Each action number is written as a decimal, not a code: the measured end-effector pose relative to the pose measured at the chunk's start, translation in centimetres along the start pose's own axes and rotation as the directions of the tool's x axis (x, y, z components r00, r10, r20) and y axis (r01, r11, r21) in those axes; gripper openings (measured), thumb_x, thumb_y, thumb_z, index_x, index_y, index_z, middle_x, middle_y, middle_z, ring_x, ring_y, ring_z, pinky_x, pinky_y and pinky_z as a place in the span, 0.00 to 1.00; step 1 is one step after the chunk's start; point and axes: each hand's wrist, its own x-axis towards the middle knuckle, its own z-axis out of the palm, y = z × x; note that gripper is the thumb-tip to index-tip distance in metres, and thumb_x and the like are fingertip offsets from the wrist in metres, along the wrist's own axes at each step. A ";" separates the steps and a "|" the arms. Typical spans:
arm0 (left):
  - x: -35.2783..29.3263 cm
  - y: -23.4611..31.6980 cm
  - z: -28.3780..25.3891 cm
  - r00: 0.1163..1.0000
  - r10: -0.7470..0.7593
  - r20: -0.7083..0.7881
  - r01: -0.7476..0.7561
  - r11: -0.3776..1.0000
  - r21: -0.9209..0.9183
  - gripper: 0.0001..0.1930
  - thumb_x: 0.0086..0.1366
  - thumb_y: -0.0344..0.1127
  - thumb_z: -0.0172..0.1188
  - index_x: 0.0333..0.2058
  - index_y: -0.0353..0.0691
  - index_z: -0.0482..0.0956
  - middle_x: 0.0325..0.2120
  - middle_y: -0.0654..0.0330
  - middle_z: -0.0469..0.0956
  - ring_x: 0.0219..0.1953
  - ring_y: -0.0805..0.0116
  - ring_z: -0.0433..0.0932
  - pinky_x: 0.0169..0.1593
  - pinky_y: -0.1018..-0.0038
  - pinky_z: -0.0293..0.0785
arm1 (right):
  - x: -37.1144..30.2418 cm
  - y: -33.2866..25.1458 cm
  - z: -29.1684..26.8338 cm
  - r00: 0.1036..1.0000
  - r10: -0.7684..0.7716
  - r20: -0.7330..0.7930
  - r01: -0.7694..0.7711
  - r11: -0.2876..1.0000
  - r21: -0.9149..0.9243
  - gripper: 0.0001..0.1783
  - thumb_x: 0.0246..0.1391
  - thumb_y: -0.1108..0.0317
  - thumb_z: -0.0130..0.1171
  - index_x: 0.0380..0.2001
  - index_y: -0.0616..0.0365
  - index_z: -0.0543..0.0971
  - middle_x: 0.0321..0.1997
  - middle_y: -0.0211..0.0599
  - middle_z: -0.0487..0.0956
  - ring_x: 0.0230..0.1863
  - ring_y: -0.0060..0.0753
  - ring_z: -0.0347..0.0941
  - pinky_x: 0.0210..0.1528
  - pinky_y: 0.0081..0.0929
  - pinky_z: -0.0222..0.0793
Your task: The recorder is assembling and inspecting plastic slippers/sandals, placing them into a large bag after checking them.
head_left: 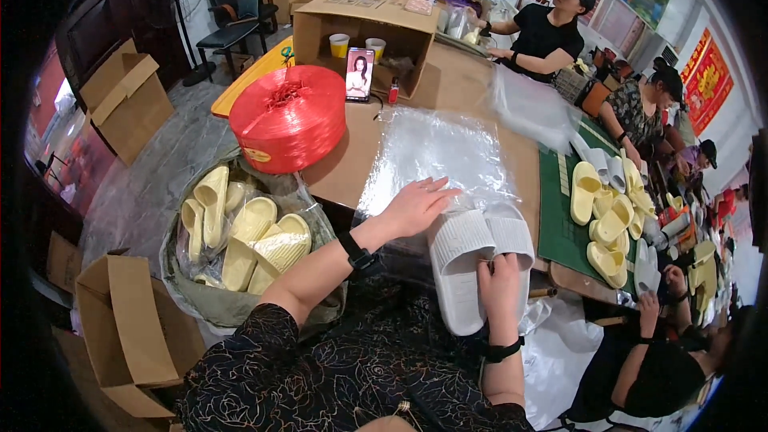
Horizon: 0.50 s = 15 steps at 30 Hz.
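One view only, a fisheye worn on the person's head, tipped down and forward over the brown table (448, 84). Both forearms enter from the lower edge, close beneath the lens. Straight edges bow toward the dark rim; the far room and seated co-workers curve along top and right.

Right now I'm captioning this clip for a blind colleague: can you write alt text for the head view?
A person's right hand holds a pair of white slide sandals at a table edge while the left hand presses on a stack of clear plastic bags. A red twine spool stands behind, a sack of pale yellow slides to the left.
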 end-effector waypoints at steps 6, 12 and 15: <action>-0.2 2.9 0.3 0.938 0.293 0.185 -0.331 0.915 0.230 0.21 0.72 0.47 0.41 0.60 0.57 0.71 0.68 0.60 0.57 0.71 0.46 0.45 0.70 0.42 0.37 | 1.4 -0.5 0.8 0.990 -0.139 -0.023 0.140 0.989 0.040 0.13 0.49 0.71 0.61 0.37 0.67 0.78 0.43 0.57 0.74 0.44 0.61 0.71 0.46 0.48 0.68; -0.8 3.3 -0.2 0.925 0.329 0.189 -0.352 0.930 0.106 0.21 0.73 0.45 0.40 0.61 0.56 0.70 0.68 0.62 0.57 0.72 0.51 0.44 0.71 0.45 0.35 | 3.6 -1.3 2.9 0.994 0.002 0.109 -0.014 0.994 0.107 0.12 0.51 0.69 0.61 0.36 0.68 0.78 0.43 0.57 0.74 0.44 0.62 0.73 0.44 0.47 0.70; -0.9 4.1 -0.7 0.899 0.377 0.223 -0.406 0.908 0.100 0.21 0.73 0.45 0.40 0.61 0.55 0.70 0.68 0.63 0.56 0.72 0.53 0.45 0.72 0.47 0.34 | 5.6 1.4 4.7 0.993 -0.104 0.057 0.102 0.994 0.027 0.11 0.54 0.67 0.58 0.34 0.66 0.78 0.41 0.57 0.74 0.41 0.61 0.74 0.41 0.45 0.71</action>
